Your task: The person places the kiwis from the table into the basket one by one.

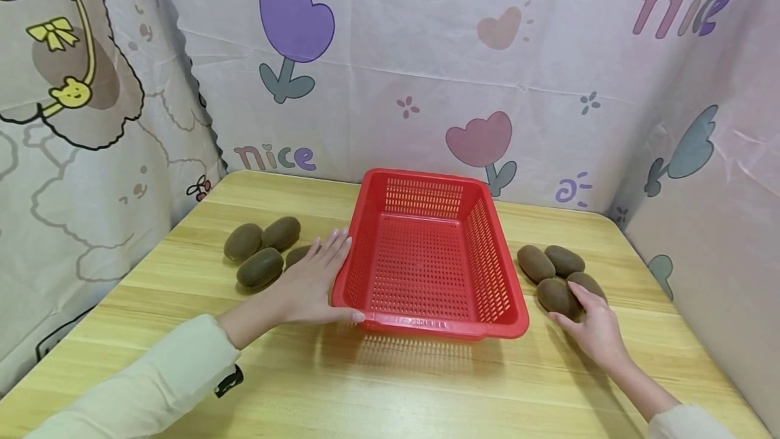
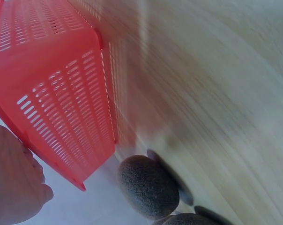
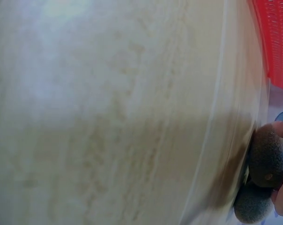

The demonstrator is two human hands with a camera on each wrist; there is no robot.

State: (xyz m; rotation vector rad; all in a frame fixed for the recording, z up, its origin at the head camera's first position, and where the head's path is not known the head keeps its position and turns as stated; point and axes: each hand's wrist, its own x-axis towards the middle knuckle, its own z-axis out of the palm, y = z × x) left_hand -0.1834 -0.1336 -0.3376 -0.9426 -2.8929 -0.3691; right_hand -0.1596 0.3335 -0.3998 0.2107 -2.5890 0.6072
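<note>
A red plastic basket (image 1: 420,263) with slotted walls stands mid-table with nothing inside. My left hand (image 1: 307,286) rests on its near left corner, fingers straight along the rim and thumb over the front edge. At the right, my right hand (image 1: 594,330) pinches a brown kiwi (image 1: 556,295) between thumb and fingers. That kiwi still sits among its group in the head view, and the right wrist view shows fingertips on its fuzzy side (image 3: 268,157). Another kiwi (image 1: 586,284) lies under the fingers, partly hidden.
Two more kiwis (image 1: 536,263) lie behind the right hand. Left of the basket is a group of several kiwis (image 1: 260,268), one partly covered by the left hand. A patterned cloth (image 1: 396,87) hangs behind the wooden table (image 1: 402,398) and along both sides.
</note>
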